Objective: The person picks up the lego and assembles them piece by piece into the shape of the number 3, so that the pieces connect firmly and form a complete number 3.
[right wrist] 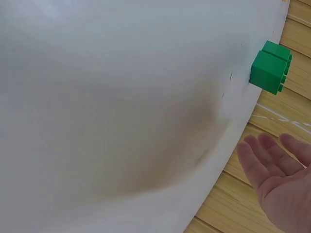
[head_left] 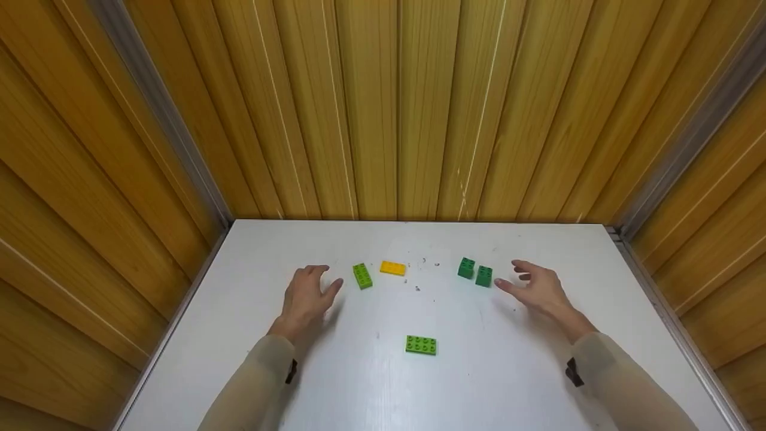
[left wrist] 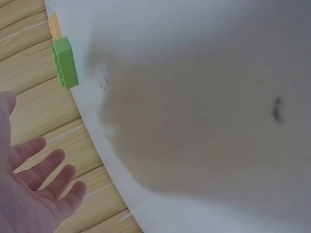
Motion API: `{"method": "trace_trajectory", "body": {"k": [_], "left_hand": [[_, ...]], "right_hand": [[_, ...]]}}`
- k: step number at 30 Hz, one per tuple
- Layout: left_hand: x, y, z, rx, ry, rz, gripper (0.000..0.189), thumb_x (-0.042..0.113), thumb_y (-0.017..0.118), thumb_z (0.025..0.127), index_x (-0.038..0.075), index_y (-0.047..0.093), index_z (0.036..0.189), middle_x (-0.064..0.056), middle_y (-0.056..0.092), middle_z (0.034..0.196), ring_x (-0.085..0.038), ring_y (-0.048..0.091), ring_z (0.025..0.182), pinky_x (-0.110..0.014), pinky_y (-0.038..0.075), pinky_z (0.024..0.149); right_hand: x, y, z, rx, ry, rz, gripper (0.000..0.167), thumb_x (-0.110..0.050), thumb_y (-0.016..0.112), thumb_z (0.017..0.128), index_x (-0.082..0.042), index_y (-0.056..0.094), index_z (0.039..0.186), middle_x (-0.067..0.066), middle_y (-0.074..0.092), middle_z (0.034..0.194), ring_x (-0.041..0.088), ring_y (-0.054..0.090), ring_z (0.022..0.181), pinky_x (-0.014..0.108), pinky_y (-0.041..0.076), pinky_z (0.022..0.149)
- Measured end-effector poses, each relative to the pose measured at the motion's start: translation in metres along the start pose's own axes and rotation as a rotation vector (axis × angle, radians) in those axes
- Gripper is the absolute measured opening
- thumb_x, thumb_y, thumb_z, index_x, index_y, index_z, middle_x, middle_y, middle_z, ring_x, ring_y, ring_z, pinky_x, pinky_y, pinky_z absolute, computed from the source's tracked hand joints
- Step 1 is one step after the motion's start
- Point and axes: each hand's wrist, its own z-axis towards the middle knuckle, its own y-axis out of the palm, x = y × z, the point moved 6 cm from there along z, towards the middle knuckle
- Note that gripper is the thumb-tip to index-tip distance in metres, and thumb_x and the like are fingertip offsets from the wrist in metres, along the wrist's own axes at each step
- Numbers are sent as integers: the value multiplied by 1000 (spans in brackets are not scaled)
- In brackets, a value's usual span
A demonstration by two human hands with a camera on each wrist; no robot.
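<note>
My left hand point(head_left: 305, 296) hovers over the left part of the white table, fingers loosely bent and holding nothing. Just right of it lies a light green building brick point(head_left: 362, 276), with a flat yellow brick point(head_left: 392, 268) beyond. On the other side, my right hand point(head_left: 541, 292) is above the table with relaxed fingers and nothing in them. Its thumb points at two dark green bricks, the nearer one point(head_left: 484, 276) and a second point(head_left: 466, 267) close beside it. Another light green brick point(head_left: 421, 345) lies nearer to me, between the forearms. Studs face up on the bricks.
The white table point(head_left: 359, 395) ends at a wood-patterned back wall point(head_left: 395, 108). Similar panels and grey metal posts point(head_left: 173, 114) stand at both sides. Small dark marks dot the tabletop between the yellow and dark green bricks.
</note>
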Motion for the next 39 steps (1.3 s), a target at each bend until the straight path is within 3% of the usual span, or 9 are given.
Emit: {"method": "trace_trajectory", "body": {"k": [12, 20, 32, 39], "left_hand": [[15, 12, -3, -76, 4, -53, 56, 50, 69, 110, 15, 67, 153, -13, 66, 159, -36, 59, 153, -58, 47, 130], [25, 21, -6, -94, 139, -94, 50, 42, 71, 110, 6, 73, 144, -14, 78, 139, -36, 71, 134, -56, 57, 118], [52, 38, -16, -231, 166, -164, 51, 45, 75, 106, 11, 74, 144, -11, 77, 142, -34, 70, 131, -57, 56, 117], [68, 48, -22, -274, 256, -167, 51, 46, 75, 106, 10, 76, 142, -7, 78, 140, -29, 73, 124, -53, 60, 111]], "right_hand": [[-13, 17, 9, 20, -6, 113, 88, -56, 78, 102, 0, 51, 165, 30, 61, 161, 50, 64, 145, 63, 54, 121], [-16, 21, 12, 5, 16, 123, 88, -52, 80, 102, -1, 49, 166, 28, 60, 163, 49, 62, 148, 63, 53, 122], [-13, 27, 17, -20, 44, 121, 88, -51, 80, 101, -1, 49, 166, 29, 58, 165, 49, 61, 149, 63, 52, 123], [-11, 31, 19, -30, 71, 119, 86, -49, 80, 102, -2, 48, 167, 27, 56, 167, 48, 58, 152, 63, 51, 125]]}}
